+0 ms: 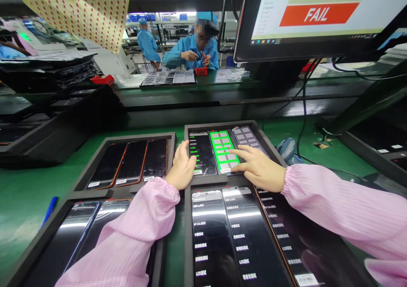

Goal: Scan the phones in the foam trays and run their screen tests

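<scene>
My left hand rests at the left rim of the far right black foam tray, beside a smartphone with a dark test list. Its fingers are stretched out and it holds nothing. My right hand reaches over the middle smartphone, whose screen shows a green and grey grid. The fingers are spread, with fingertips at that screen. A third smartphone with a grey grid lies in the same tray, partly under this hand. Nearer me, another tray holds phones with white test menus.
Left trays hold phones with dark screens. A blue pen lies at the left. A monitor reading FAIL hangs above right, near cables and a blue-grey mouse. Black trays stand at left. A co-worker in blue sits opposite.
</scene>
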